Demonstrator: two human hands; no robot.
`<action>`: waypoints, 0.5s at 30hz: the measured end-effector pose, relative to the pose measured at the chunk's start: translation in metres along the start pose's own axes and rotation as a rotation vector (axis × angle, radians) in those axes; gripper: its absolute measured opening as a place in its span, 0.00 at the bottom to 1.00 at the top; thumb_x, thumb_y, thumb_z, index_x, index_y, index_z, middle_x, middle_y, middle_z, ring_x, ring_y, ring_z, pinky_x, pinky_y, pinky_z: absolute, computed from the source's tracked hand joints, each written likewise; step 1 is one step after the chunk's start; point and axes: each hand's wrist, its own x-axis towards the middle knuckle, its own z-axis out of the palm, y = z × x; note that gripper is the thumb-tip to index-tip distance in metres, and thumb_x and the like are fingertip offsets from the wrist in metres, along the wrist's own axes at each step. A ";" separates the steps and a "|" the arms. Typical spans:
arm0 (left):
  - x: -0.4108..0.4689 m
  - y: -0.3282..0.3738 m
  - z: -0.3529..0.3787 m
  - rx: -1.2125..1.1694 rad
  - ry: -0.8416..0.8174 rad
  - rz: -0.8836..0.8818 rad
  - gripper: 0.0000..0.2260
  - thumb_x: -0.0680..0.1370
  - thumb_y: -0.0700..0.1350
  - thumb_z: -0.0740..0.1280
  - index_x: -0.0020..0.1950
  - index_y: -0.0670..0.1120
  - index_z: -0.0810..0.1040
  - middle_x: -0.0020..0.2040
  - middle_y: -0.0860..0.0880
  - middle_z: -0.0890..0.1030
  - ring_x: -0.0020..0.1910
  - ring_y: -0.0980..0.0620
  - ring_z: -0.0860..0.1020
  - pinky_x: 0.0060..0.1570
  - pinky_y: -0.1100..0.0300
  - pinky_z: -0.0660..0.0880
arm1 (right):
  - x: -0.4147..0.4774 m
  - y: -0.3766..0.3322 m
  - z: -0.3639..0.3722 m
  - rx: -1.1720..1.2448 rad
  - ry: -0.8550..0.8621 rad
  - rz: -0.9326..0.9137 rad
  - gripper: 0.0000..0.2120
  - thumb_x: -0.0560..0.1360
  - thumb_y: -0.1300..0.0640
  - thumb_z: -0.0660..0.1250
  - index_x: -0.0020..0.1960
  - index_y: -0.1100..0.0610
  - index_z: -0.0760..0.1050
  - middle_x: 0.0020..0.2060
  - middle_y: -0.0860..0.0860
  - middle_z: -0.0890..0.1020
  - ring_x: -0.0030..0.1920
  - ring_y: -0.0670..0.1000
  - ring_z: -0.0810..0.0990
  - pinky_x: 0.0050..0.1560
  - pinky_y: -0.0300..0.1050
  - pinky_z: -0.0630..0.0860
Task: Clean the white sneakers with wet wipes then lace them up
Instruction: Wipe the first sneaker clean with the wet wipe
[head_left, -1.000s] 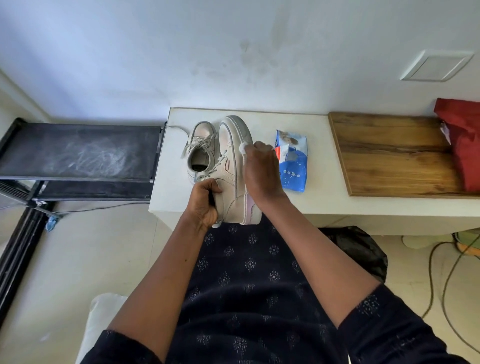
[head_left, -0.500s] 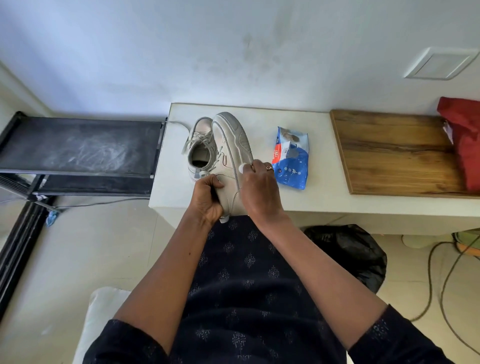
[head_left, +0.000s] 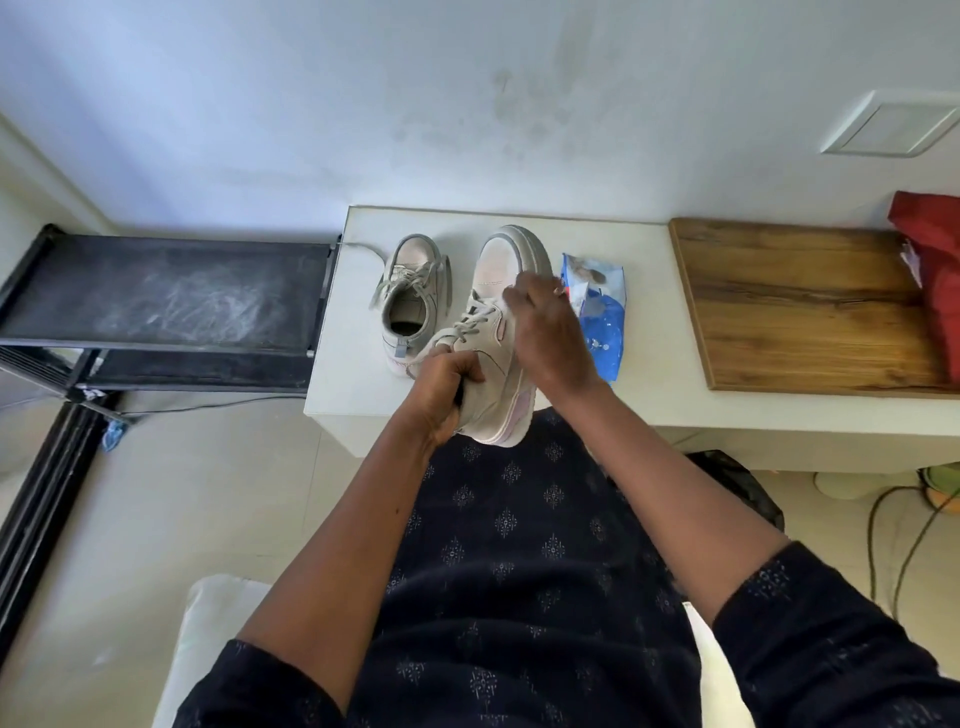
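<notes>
The left hand (head_left: 441, 389) grasps the held sneaker (head_left: 493, 374) at its heel, fingers curled round the collar with the thumb on the outer side. This sneaker points toe-first toward the wall and is tipped so that its thick sole faces right. Its heel juts past the near edge of the white table (head_left: 353, 374), above the person's dark patterned garment (head_left: 519, 571). Whether its toe touches the table cannot be told. The right hand (head_left: 545, 332) lies over the sneaker's upper beside the laces, fingers bent down and pressed against it just behind the toe cap. I cannot tell whether they are clenched on a wipe, since nothing shows under them. The other sneaker (head_left: 413, 306) stands upright on the table just left of the held one, opening toward the camera and toe toward the wall. It is laced, with one lace (head_left: 363, 249) trailing off to the table's left edge. A blue wipes pack (head_left: 597, 322) lies flat on the table just right of the held sneaker, its left side partly hidden behind the right hand. Further right a wooden board (head_left: 805, 312) rests on the table, with a red cloth (head_left: 935, 275) at its far end. A black shelf (head_left: 166, 296) stands left of the table, touching or almost touching it. A black bag (head_left: 743, 483) and cables (head_left: 893, 525) lie on the floor at the right.
</notes>
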 end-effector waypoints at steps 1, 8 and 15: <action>-0.004 0.001 0.002 0.021 0.020 0.009 0.14 0.58 0.32 0.65 0.40 0.40 0.67 0.39 0.44 0.70 0.40 0.45 0.71 0.43 0.54 0.73 | -0.010 -0.003 0.003 0.031 -0.019 -0.027 0.12 0.60 0.80 0.66 0.40 0.69 0.77 0.38 0.61 0.78 0.41 0.60 0.78 0.38 0.46 0.77; -0.006 -0.009 0.005 0.086 0.050 0.027 0.11 0.63 0.30 0.63 0.36 0.45 0.65 0.33 0.48 0.70 0.35 0.51 0.69 0.34 0.61 0.70 | -0.032 0.002 0.006 0.164 -0.064 -0.020 0.10 0.67 0.74 0.63 0.45 0.69 0.79 0.40 0.61 0.79 0.42 0.61 0.79 0.41 0.50 0.79; -0.007 -0.009 0.015 0.327 -0.017 0.152 0.17 0.69 0.25 0.60 0.30 0.45 0.63 0.19 0.59 0.66 0.23 0.58 0.64 0.27 0.64 0.63 | -0.006 0.019 0.004 0.006 0.035 0.120 0.11 0.59 0.78 0.72 0.39 0.67 0.79 0.37 0.59 0.79 0.38 0.59 0.78 0.35 0.42 0.73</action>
